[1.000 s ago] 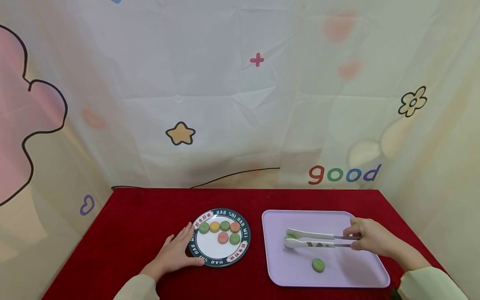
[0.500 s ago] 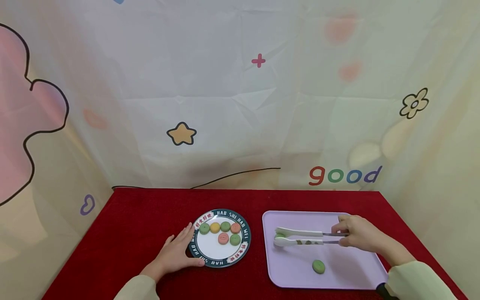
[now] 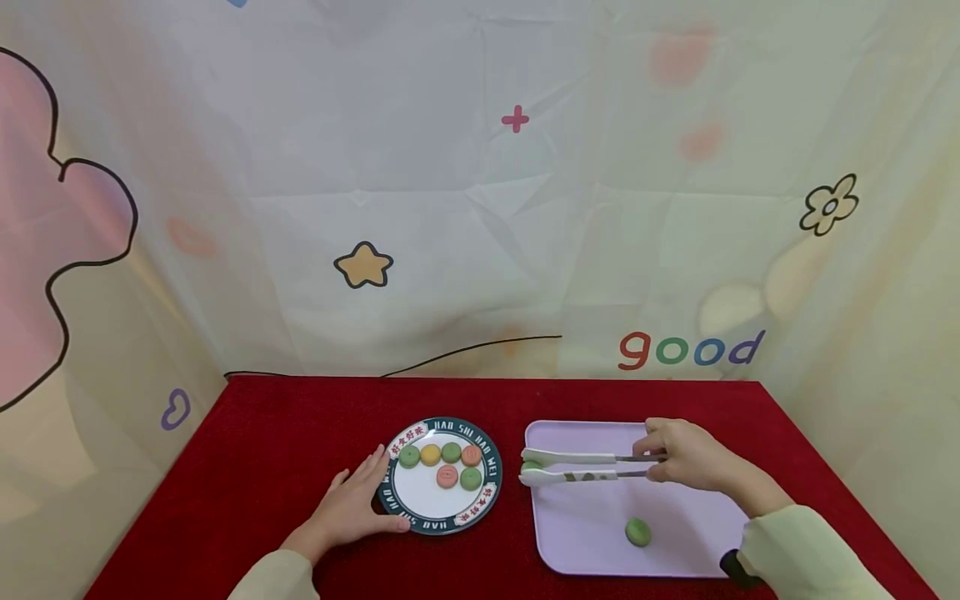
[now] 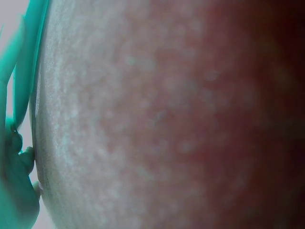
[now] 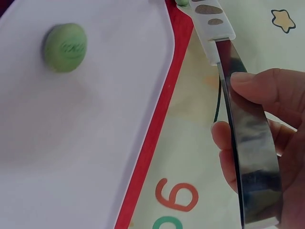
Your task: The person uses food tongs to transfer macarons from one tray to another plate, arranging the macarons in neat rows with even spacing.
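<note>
My right hand [image 3: 693, 454] grips a pair of tongs [image 3: 547, 477] with metal handles and white tips. Between the tips sits a green macaron [image 3: 532, 464], raised over the left edge of the lilac tray [image 3: 585, 542]. In the right wrist view, the thumb and fingers close around the metal part of the tongs [image 5: 252, 143]. Another green macaron [image 5: 66, 47] lies on the tray. My left hand [image 3: 348, 500] rests at the left rim of a round plate [image 3: 427, 496], fingers straight and thumb spread. The left wrist view is mostly a blurred close surface.
On the plate are several small macarons: green, pink and one yellow [image 3: 431, 454]. Plate and tray stand side by side on a red cloth [image 3: 300, 433], with a strip of cloth between them. A printed curtain [image 3: 450, 208] hangs behind and along both sides.
My right hand has carried the tongs and the green macaron leftward and slightly up, from over the tray's middle to its left edge. My left hand and the plate have stayed put.
</note>
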A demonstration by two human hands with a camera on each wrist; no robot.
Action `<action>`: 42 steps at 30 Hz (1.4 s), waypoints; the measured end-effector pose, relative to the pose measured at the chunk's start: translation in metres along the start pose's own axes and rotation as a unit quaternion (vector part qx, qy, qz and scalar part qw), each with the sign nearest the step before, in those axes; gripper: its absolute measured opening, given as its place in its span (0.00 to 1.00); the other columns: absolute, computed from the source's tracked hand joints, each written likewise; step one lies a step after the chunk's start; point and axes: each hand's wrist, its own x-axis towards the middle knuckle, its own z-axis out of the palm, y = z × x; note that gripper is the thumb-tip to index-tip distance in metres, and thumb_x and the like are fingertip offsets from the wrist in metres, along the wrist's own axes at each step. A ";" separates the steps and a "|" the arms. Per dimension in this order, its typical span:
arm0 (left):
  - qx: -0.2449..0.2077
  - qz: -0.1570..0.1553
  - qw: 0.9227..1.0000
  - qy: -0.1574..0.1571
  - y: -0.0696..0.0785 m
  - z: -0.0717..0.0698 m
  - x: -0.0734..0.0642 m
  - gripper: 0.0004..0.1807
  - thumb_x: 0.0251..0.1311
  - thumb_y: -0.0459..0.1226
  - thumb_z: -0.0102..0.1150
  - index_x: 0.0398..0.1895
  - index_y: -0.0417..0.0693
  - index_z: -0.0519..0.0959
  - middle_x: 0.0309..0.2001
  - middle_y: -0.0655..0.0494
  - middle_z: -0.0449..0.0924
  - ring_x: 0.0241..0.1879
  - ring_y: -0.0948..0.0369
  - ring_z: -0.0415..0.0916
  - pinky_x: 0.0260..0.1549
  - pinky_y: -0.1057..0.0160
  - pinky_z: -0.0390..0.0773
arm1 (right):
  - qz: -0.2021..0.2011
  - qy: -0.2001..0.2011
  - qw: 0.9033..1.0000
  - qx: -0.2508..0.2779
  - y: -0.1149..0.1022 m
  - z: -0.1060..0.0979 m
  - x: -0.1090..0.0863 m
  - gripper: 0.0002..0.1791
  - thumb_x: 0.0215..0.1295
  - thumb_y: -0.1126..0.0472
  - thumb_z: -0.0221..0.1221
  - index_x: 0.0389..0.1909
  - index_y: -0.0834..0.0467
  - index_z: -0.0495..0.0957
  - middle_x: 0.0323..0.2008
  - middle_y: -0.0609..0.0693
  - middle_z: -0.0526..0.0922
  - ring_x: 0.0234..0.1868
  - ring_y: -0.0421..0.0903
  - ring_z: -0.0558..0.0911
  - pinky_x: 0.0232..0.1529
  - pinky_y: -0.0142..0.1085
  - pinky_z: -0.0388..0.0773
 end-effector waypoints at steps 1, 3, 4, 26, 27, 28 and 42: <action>0.000 0.000 1.000 0.000 0.000 0.000 0.000 0.62 0.30 0.70 0.57 0.68 0.47 0.48 0.69 0.50 0.45 0.67 0.52 0.45 0.60 0.40 0.45 | -0.004 0.001 1.000 -0.004 -0.001 0.000 0.002 0.07 0.43 0.64 0.64 0.27 0.50 0.82 0.21 0.41 0.69 0.24 0.33 0.67 0.23 0.26 0.65; 0.001 0.001 1.000 0.001 0.000 0.000 0.000 0.62 0.30 0.70 0.56 0.68 0.47 0.48 0.69 0.50 0.45 0.67 0.52 0.45 0.60 0.40 0.45 | -0.006 0.002 1.000 -0.010 -0.004 0.000 0.005 0.07 0.43 0.64 0.64 0.27 0.50 0.82 0.21 0.41 0.69 0.24 0.32 0.67 0.23 0.26 0.65; 0.001 0.003 1.000 0.002 0.000 0.000 0.000 0.62 0.30 0.70 0.56 0.68 0.47 0.48 0.69 0.50 0.45 0.67 0.51 0.46 0.60 0.39 0.45 | -0.007 0.003 1.000 -0.011 -0.005 0.001 0.006 0.07 0.43 0.64 0.64 0.27 0.50 0.82 0.21 0.42 0.70 0.24 0.32 0.67 0.23 0.26 0.66; 0.006 0.003 1.000 0.007 -0.001 0.001 0.001 0.62 0.30 0.70 0.56 0.68 0.47 0.48 0.69 0.50 0.46 0.67 0.52 0.46 0.60 0.40 0.46 | -0.043 -0.003 0.999 0.015 -0.026 0.008 0.036 0.08 0.45 0.65 0.63 0.27 0.50 0.82 0.21 0.42 0.69 0.23 0.34 0.67 0.24 0.26 0.67; 0.005 0.004 1.000 0.007 -0.001 0.001 0.001 0.62 0.30 0.70 0.56 0.68 0.47 0.48 0.69 0.50 0.46 0.67 0.52 0.46 0.60 0.40 0.46 | -0.044 -0.004 0.999 0.017 -0.027 0.009 0.037 0.08 0.45 0.65 0.63 0.27 0.50 0.82 0.22 0.43 0.69 0.23 0.34 0.67 0.24 0.26 0.67; 0.006 0.004 1.000 0.007 -0.001 0.002 0.001 0.62 0.30 0.70 0.56 0.68 0.47 0.48 0.69 0.50 0.46 0.67 0.52 0.46 0.60 0.40 0.46 | -0.045 -0.003 0.999 0.019 -0.028 0.010 0.038 0.08 0.45 0.65 0.63 0.27 0.51 0.82 0.22 0.43 0.69 0.23 0.34 0.67 0.24 0.26 0.67; 0.004 0.002 1.000 0.006 -0.004 0.003 0.003 0.62 0.30 0.70 0.56 0.68 0.48 0.48 0.69 0.50 0.46 0.67 0.52 0.46 0.60 0.39 0.45 | -0.080 0.011 0.997 0.014 -0.039 0.021 0.053 0.08 0.44 0.66 0.62 0.27 0.52 0.82 0.20 0.45 0.69 0.22 0.32 0.67 0.24 0.25 0.66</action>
